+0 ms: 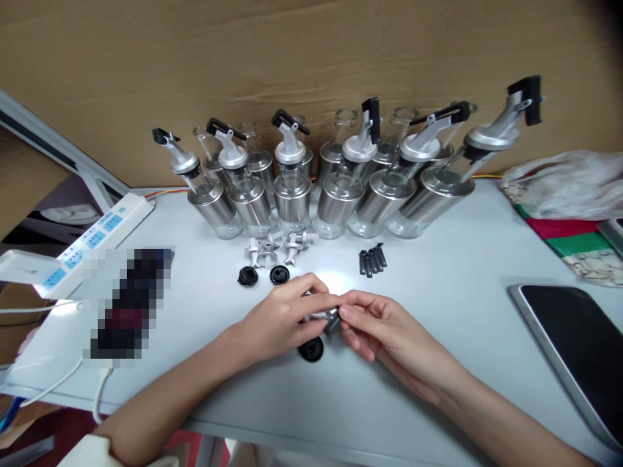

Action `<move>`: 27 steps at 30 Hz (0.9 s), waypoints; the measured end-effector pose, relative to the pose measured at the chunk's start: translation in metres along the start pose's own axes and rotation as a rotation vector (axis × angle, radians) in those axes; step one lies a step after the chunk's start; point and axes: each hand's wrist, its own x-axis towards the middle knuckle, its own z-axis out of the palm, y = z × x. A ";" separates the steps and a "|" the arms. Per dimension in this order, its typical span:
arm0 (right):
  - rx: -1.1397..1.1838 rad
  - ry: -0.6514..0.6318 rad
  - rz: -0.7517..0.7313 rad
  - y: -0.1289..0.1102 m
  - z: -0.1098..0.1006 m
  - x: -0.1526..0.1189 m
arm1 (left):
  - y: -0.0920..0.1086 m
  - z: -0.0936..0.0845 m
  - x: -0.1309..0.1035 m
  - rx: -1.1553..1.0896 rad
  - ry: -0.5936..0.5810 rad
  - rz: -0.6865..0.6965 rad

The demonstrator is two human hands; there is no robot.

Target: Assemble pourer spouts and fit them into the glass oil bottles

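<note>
Midway along the tabletop (pixel 438 279), nearer its front edge than its back, a silver spout (pixel 331 322) sits between two bare hands. It lies to the right of the left hand (pixel 287 314) and to the left of the right hand (pixel 384 324), so neither has to reach: both are at it. The left forefinger stretches over the top of the metal while the left thumb closes in from the front-edge side, pinching it. The right thumb and forefinger press together at its right end — any smaller bit between them is hidden. The long axis of the spout cannot be told for certain, since the left fingers cover much of it. A black cap (pixel 311 349) lies just on the front-edge side of the spout, with the left hand the nearer to it. Toward the back edge, two more black caps (pixel 279 275) and a small heap of silver parts (pixel 265 251) lie beyond the left hand. Some black levers (pixel 372 261) lie beyond the right one, side by side, their long axes running roughly front to back. Along the back edge stand glass bottles (pixel 292 198), the front row carrying pourers (pixel 291 152) with black tops.
</note>
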 end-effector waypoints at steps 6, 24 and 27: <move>-0.013 0.023 -0.029 0.002 0.001 0.000 | -0.001 0.002 0.000 -0.098 0.056 -0.056; 0.191 0.083 0.013 0.000 0.001 0.001 | 0.000 0.004 0.001 -0.123 0.147 -0.159; 0.193 0.076 0.001 0.000 0.001 0.000 | -0.001 0.004 0.001 -0.090 0.146 -0.149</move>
